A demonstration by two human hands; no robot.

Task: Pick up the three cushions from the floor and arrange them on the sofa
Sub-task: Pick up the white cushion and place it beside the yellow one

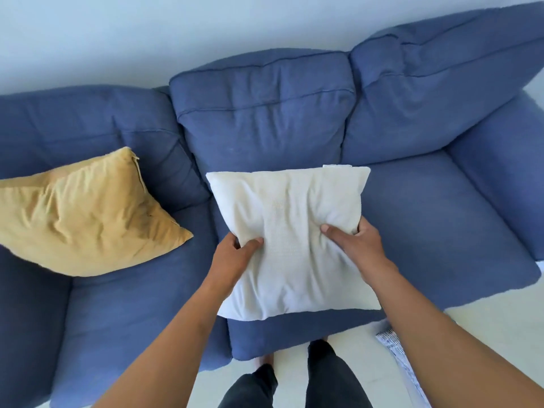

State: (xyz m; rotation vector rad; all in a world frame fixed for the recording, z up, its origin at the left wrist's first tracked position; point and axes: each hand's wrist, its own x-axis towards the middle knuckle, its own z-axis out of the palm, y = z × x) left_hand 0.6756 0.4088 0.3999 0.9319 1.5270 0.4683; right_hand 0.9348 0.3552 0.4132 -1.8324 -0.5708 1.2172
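Legs and feet: the person stands right at the front edge of the sofa, in dark trousers (321,378), on a pale floor (485,319).
Striped cushion: a blue-and-white striped cushion (396,348) lies on the floor at lower right, partly hidden behind the right forearm, just beside the sofa's front corner.
Left hand: the left hand (235,254) is closed on the left edge of the white cushion, thumb on top of the fabric and the other fingers tucked under it.
Right hand: the right hand (353,242) grips the cushion's right edge in the same way, thumb pressed across the top face, fingers wrapped around the side.
White cushion: the white cushion (288,231) is held by both hands over the middle seat; its far edge sits close to the base of the middle back cushion, and whether its underside touches the seat cannot be told.
Yellow cushion: the yellow cushion (88,213) is on the left seat, tilted, its upper corner leaning against the left back cushion, clear of the white one.
Sofa: the blue sofa (426,207) has three seats and three plump back cushions; the right seat is bare.
Wall: a pale wall (176,30) rises behind the sofa.
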